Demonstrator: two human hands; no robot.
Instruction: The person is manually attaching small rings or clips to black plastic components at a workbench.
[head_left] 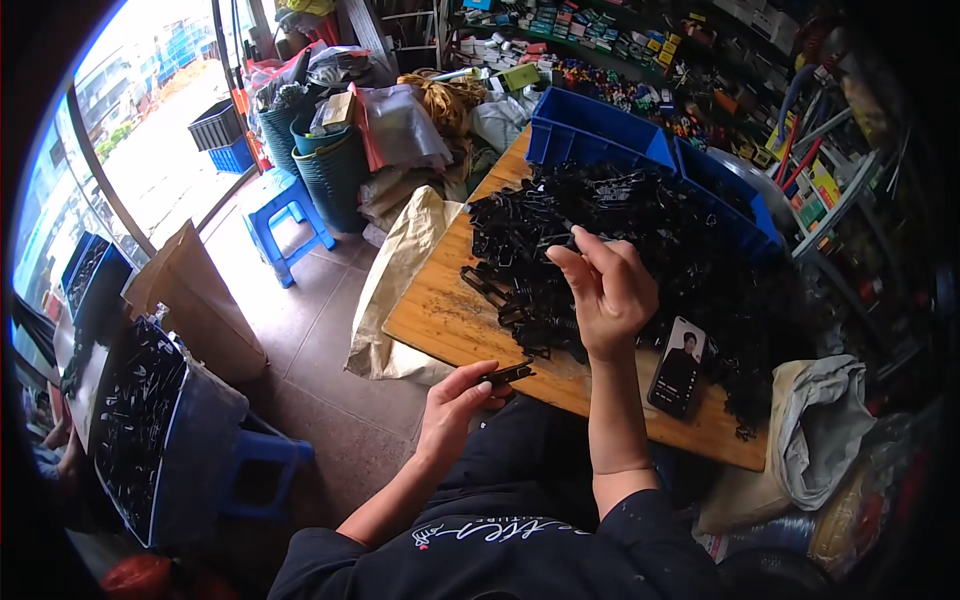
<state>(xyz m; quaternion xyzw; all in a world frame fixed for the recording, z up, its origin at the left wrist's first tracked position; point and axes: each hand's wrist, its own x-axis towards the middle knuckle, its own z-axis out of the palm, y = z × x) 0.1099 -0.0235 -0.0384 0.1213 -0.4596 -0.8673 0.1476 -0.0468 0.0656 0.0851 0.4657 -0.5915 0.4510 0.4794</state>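
Observation:
At the table's near edge my left hand (457,408) holds a small, narrow black part (508,374) between thumb and fingers, its end sticking out to the right. My right hand (615,290) is raised over a heap of black plastic parts (640,205), thumb and forefinger brought close in a pinch. Whatever lies between those fingertips cannot be told from the dark heap behind. The heap covers much of the wooden table (440,315), with some loose parts near its left side.
Two blue bins (600,145) stand behind the heap. A phone (678,365) lies right of my right forearm. An open sack (820,430) sits at the right corner. Left are a blue stool (285,222) and a large container of black parts (140,425).

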